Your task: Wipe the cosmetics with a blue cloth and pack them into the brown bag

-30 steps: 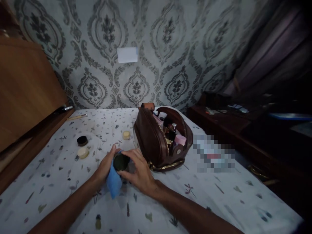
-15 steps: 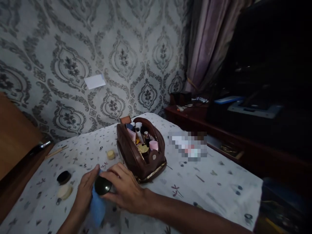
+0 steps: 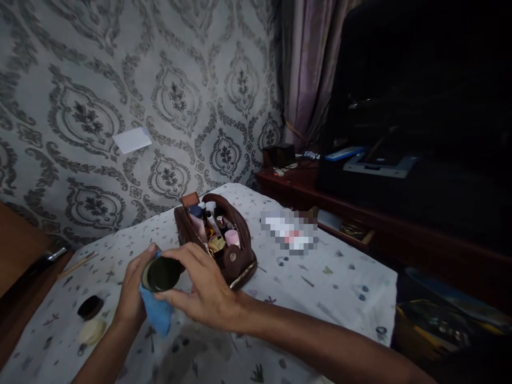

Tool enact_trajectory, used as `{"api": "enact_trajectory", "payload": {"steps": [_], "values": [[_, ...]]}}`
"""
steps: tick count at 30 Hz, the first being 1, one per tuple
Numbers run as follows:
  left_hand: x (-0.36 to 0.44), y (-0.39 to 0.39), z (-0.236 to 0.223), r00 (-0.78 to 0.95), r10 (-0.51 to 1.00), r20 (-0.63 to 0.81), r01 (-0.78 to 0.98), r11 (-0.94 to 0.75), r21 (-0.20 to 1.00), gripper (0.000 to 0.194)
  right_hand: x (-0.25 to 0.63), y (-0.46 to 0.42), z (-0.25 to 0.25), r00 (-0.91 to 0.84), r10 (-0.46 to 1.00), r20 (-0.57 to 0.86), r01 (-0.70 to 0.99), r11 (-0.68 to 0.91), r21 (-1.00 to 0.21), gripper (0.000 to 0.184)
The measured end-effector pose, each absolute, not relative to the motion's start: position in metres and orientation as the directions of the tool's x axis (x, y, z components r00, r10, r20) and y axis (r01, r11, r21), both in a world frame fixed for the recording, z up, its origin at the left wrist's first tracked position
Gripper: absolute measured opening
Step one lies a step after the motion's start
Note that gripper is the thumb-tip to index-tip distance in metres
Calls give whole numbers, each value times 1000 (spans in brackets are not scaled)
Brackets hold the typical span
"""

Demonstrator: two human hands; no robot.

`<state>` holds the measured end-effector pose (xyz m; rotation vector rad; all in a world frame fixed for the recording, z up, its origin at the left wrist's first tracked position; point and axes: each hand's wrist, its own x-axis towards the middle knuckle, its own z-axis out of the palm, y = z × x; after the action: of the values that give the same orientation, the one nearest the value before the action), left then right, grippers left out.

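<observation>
My left hand (image 3: 134, 290) is closed round a blue cloth (image 3: 157, 313) that wraps the underside of a small dark round jar (image 3: 161, 273). My right hand (image 3: 202, 290) curls over the jar from the right, its fingers gripping the rim. Both hands hold the jar just above the patterned white bedsheet (image 3: 304, 298). Right behind them stands an open brown leather cosmetic bag (image 3: 236, 261), filled with bottles and tubes.
On the sheet at the left lie a black lid (image 3: 90, 307), a cream round jar (image 3: 92, 332) and a thin wooden stick (image 3: 76, 264). A wooden headboard (image 3: 16, 240) is at the far left. A dark cabinet (image 3: 360, 213) with clutter runs along the right.
The view has swung rightward, so the bag and hands sit further left in frame. The jar has been turned between my hands and its dark face now shows upward; both hands keep their hold.
</observation>
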<state>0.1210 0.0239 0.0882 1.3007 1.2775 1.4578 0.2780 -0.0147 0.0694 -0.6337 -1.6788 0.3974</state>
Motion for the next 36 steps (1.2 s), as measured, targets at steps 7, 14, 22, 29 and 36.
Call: {"api": "enact_trajectory", "payload": {"steps": [7, 14, 22, 29, 36], "values": [[160, 29, 111, 16, 966, 258, -65, -256, 964, 34, 298, -12, 80, -64, 667, 742, 206, 737, -644, 48], [166, 56, 115, 175, 878, 446, 268, -478, 836, 26, 311, -6, 79, 22, 724, 690, 171, 677, -716, 46], [169, 92, 131, 602, 661, 448, 710, -700, 78, 32, 339, 2, 100, 110, 732, 672, 163, 654, -739, 38], [170, 85, 134, 689, 647, 327, 722, -652, -233, 47, 363, 55, 125, 74, 757, 650, 367, 585, -723, 39], [157, 87, 124, 646, 652, 398, 745, -651, -144, 49, 358, 96, 133, -214, 852, 478, 685, 480, -548, 34]]}}
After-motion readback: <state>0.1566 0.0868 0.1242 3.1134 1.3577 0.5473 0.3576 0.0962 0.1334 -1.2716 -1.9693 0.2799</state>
